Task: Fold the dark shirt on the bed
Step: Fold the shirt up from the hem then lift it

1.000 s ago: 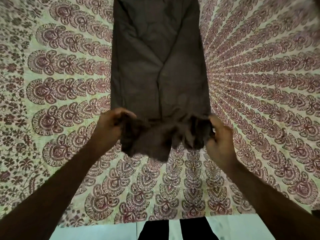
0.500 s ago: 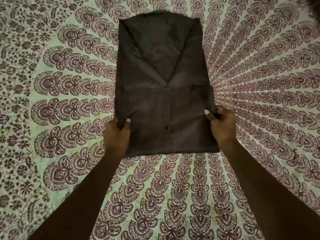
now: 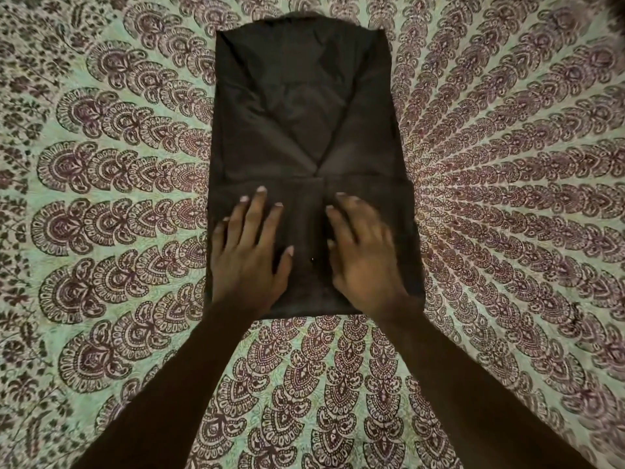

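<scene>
Dark shirt (image 3: 304, 113) lies as a folded rectangle on the patterned bed (image 3: 101, 231), near end doubled over. Left hand (image 3: 248, 265) and right hand (image 3: 367, 269) press flat on that flap, fingers straight, gripping nothing; a button (image 3: 313, 259) glints between them.

R hand (image 3: 363, 265) blurred, esp. fingertips. It and L hand (image 3: 247, 262) cover much of shirt's (image 3: 304, 113) near flap; L hides near-left corner. Forearms (image 3: 176, 401) cut off at bottom edge. Bed (image 3: 101, 231) runs past every edge. Tiny bright speck (image 3: 313, 259) btw hands: too small to tell.
</scene>
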A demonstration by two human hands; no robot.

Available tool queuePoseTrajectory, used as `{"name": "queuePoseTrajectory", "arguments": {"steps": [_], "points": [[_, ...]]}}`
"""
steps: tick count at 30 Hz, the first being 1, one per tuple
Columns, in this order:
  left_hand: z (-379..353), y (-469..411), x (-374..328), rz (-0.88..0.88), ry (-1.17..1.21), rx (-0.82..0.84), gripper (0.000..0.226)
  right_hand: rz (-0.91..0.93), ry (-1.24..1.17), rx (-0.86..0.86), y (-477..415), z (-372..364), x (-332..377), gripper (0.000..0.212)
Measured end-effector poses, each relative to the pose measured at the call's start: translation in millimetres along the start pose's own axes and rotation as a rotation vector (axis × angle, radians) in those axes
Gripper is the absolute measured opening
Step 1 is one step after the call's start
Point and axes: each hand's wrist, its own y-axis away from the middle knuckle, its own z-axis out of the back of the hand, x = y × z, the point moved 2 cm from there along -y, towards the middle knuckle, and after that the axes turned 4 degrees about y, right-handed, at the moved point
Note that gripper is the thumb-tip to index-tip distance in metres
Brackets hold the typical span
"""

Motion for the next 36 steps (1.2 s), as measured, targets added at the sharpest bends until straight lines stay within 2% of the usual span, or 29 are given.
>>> {"name": "queuePoseTrajectory", "arguments": {"steps": [2,4,6,10,14,16,19,21,26,29,31,33,36], "points": [[-13,-8,7,0.009,-0.032,0.080,0.075,0.082,0.045,0.145,-5,-18,10,0.059],[-22,-6,14,0.056,-0.022,0.104,0.078,0.094,0.116,0.221,-6,-28,3,0.064],[-27,-5,19,0.067,-0.039,0.123,0.080,0.059,0.182,0.243,-3,-27,-20,0.068],[-25,-8,18,0.065,-0.021,0.160,0.088,-0.130,0.241,0.227,5,-9,-70,0.077],[-14,-6,18,0.080,0.026,0.127,0.091,-0.206,0.210,0.236,1,2,-78,0.084],[-19,1,18,0.074,0.009,0.129,0.092,-0.087,0.180,0.205,-1,5,-66,0.085],[-33,8,21,0.070,-0.028,0.147,0.092,0.204,0.102,0.251,4,-7,-44,0.077],[-37,8,23,0.073,-0.031,0.145,0.092,0.270,0.129,0.281,7,-19,-38,0.072],[-33,3,26,0.082,0.004,0.219,0.092,0.041,0.168,0.257,4,-9,-64,0.072],[-31,-6,28,0.123,0.042,0.379,0.094,-0.057,0.185,0.307,8,4,-87,0.075],[-27,-9,28,0.140,0.054,0.474,0.095,-0.041,0.189,0.373,11,12,-92,0.078],[-17,-10,21,0.139,0.057,0.439,0.093,0.013,0.174,0.410,13,22,-90,0.082],[10,7,1,0.098,0.098,0.169,0.073,0.178,0.166,0.423,31,37,-83,0.086]]}}
